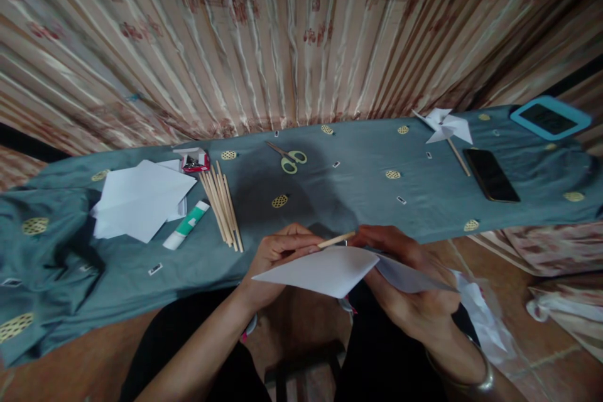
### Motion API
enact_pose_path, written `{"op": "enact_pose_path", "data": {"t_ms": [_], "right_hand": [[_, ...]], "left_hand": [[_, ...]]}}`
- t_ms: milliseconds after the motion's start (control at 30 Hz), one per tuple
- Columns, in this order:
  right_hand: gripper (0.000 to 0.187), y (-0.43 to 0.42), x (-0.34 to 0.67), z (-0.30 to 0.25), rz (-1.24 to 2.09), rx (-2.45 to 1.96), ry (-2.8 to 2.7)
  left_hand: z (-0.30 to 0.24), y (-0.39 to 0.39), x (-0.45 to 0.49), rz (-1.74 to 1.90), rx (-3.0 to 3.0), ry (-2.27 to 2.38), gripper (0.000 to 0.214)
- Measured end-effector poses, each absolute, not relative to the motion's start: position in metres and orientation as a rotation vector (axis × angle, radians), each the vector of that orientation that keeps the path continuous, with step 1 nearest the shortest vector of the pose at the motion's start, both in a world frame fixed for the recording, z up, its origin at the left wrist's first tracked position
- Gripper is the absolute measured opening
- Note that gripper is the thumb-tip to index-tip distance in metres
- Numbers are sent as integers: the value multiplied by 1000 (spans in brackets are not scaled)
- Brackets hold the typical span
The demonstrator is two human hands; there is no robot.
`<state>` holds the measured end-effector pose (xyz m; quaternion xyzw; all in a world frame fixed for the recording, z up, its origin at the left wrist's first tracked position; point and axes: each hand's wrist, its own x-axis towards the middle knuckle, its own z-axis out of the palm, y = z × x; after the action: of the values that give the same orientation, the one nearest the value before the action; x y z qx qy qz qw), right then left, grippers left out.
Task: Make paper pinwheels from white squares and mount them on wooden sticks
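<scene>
Near the table's front edge, my left hand [277,257] is closed around a thin wooden stick [336,240], whose pale end points right toward my other hand. My right hand [409,270] grips a folded white paper pinwheel [320,270] with its thumb below and fingers above. The paper spreads between both hands and covers part of the left fingers. A small shiny point, perhaps a pin, shows beside the stick's end. Whether stick and paper are joined is hidden. On the cloth lie a finished-looking pinwheel [443,125] on a stick and a pair of green-handled scissors [293,160].
On the left lie white paper sheets [141,201], a green-and-white glue stick [186,226], several wooden sticks [221,207] and an open red box [195,162] of small metal pieces. A black phone [491,174] and a blue-framed tablet [551,117] rest at the right.
</scene>
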<state>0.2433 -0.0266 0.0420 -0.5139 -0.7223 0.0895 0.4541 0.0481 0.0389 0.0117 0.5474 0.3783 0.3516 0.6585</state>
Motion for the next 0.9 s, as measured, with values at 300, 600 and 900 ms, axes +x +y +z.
{"op": "enact_pose_path", "data": {"t_ms": [300, 600, 900], "right_hand": [[46, -26, 240, 43, 266, -1249, -1755], [44, -27, 240, 37, 302, -1237, -1729], [19, -20, 235, 44, 504, -1406, -1411]], "left_hand": [[12, 38, 46, 781, 1229, 857, 18], [11, 39, 43, 792, 1266, 831, 19], [14, 35, 41, 873, 1411, 840, 17]]}}
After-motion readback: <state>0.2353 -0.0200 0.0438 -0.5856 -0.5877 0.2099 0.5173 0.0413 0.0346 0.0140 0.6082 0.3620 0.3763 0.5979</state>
